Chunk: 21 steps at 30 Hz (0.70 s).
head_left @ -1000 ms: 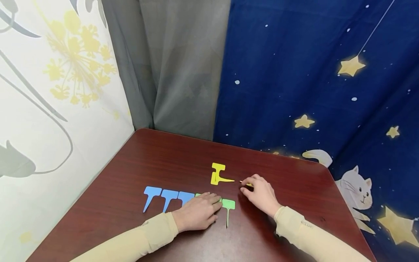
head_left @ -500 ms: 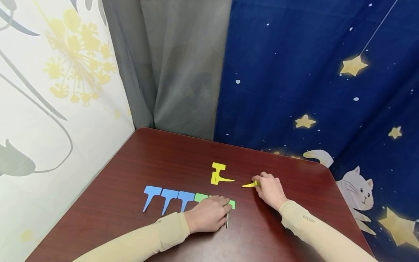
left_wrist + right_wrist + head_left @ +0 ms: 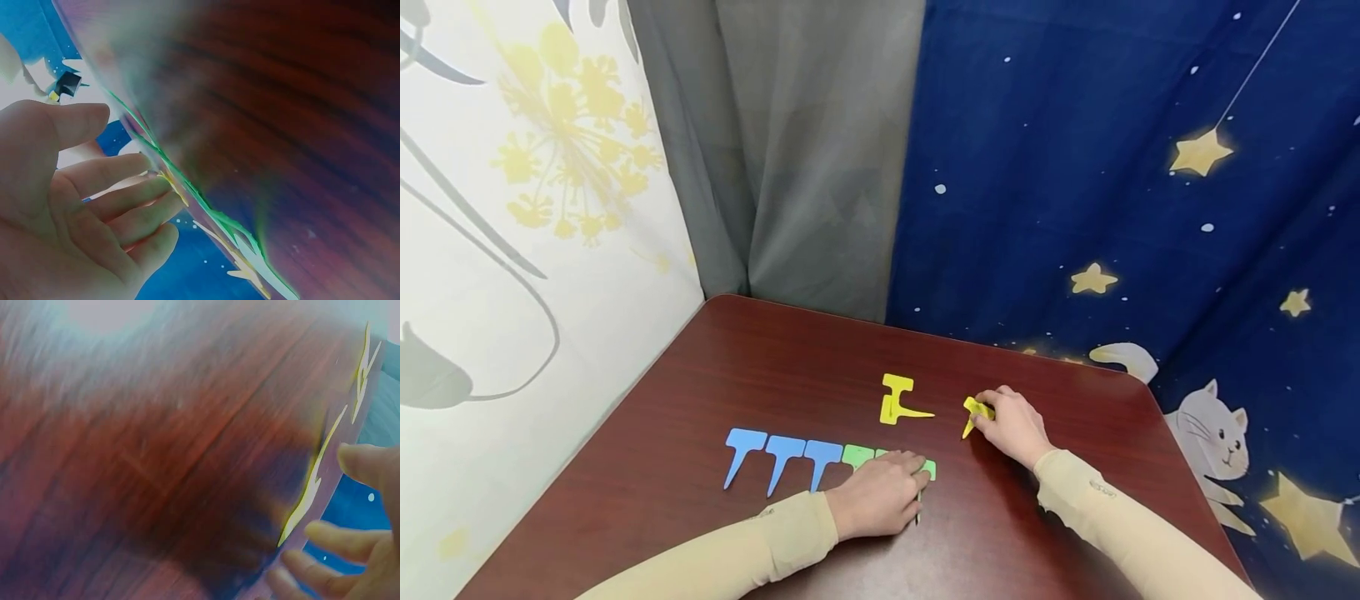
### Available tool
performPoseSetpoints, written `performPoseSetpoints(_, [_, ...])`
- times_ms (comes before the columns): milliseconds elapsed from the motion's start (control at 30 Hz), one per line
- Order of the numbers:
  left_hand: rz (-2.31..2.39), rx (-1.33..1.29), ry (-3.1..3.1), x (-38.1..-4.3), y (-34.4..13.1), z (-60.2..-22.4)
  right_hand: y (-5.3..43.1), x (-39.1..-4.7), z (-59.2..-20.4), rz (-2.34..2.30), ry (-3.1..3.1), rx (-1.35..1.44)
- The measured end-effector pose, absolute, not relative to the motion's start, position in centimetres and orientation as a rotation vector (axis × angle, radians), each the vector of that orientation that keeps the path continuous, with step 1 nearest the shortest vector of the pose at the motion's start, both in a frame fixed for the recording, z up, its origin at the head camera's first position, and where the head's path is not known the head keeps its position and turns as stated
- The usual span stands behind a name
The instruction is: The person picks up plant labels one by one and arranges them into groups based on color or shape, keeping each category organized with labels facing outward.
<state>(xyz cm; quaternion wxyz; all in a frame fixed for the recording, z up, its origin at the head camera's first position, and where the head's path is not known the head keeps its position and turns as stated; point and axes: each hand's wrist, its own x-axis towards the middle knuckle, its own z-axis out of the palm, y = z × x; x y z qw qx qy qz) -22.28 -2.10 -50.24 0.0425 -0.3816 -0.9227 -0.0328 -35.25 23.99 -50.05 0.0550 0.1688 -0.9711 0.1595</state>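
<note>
In the head view my left hand (image 3: 882, 493) rests over the row of green T-shaped plant labels, partly hiding them. A green label (image 3: 857, 456) shows at its left and part of another green label (image 3: 932, 470) beyond its fingertips. The left wrist view shows that hand's fingers loosely extended, thumb apart. My right hand (image 3: 1013, 423) touches a yellow T-shaped plant label (image 3: 969, 405) lying on the table, thumb and fingertips at its head. In the right wrist view this yellow label (image 3: 304, 503) lies flat near the spread thumb and fingers.
Blue T-shaped labels, among them one blue label (image 3: 747, 439), continue the row leftward. Two yellow labels (image 3: 889, 408) lie touching or overlapping farther back. The dark red table (image 3: 805, 350) meets a grey curtain (image 3: 827, 167) and a blue starry curtain (image 3: 1037, 167) behind.
My right hand has turned the yellow label so its spike points toward me rather than left. My left hand slid right along the green labels, then stayed about there.
</note>
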Motion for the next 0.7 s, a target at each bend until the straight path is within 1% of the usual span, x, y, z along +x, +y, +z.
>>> performPoseSetpoints(133, [-0.099, -1.162, -2.842, -22.16, -2.14, -50.19, 23.46, -34.88, -49.84, 0.42, -3.056, 0.373])
performPoseSetpoints(233, [-0.09, -1.162, -2.847, -22.09, -2.2, -50.21, 23.33, -34.83, -49.96, 0.417, -3.081, 0.333])
performPoseSetpoints(467, [-0.072, -1.166, -2.838, -22.21, -2.13, -50.5, 23.5, -34.97, -50.04, 0.503, -3.079, 0.326])
performPoseSetpoints(700, [-0.032, -1.169, -2.85, -22.1, -2.1, -50.39, 23.87, -35.36, -50.16, 0.71, -3.011, 0.402])
